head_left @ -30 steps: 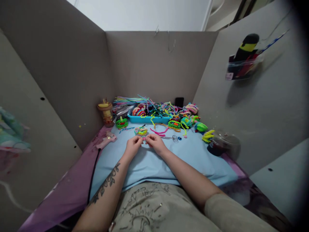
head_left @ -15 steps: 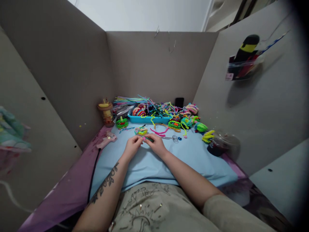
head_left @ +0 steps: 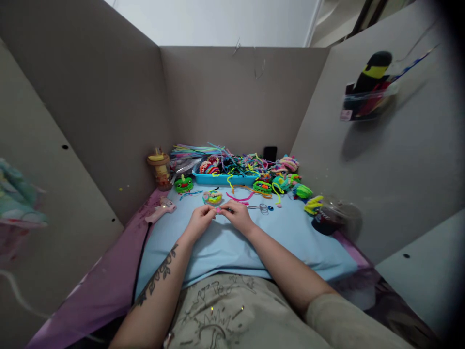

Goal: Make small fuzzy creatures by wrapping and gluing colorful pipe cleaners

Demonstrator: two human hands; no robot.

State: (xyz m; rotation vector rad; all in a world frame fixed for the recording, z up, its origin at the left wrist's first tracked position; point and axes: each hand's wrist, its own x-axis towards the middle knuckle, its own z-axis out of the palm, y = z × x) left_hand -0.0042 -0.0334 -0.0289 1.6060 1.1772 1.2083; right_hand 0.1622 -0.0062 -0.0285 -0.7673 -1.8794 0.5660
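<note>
A small pink fuzzy piece [head_left: 218, 210], seemingly rolled pipe cleaner, is pinched between my two hands over the blue cloth. My left hand [head_left: 201, 218] closes its fingertips on the left side of it. On the other side, my right hand [head_left: 238, 216] grips it with thumb and forefinger. Just beyond the fingers lies a round pastel-and-yellow pipe-cleaner figure [head_left: 212, 196]. A pair of scissors [head_left: 262, 208] rests to the right of my right hand, beside a small blue eye-like disc [head_left: 270, 208]. Loose pink pipe cleaners [head_left: 240, 198] lie behind the scissors.
At the back, a blue tray [head_left: 225, 180] overflows with colourful pipe cleaners. A green frog-like figure [head_left: 183, 184], a tumbler [head_left: 159, 169] and a pink glue gun [head_left: 162, 210] stand or lie left. More fuzzy figures [head_left: 302, 191] and a dark lidded cup [head_left: 327, 218] are right.
My right hand's fingers have shifted and curled more over the pink piece. A greenish strip visible by that hand earlier no longer shows. My left hand stays nearly in place.
</note>
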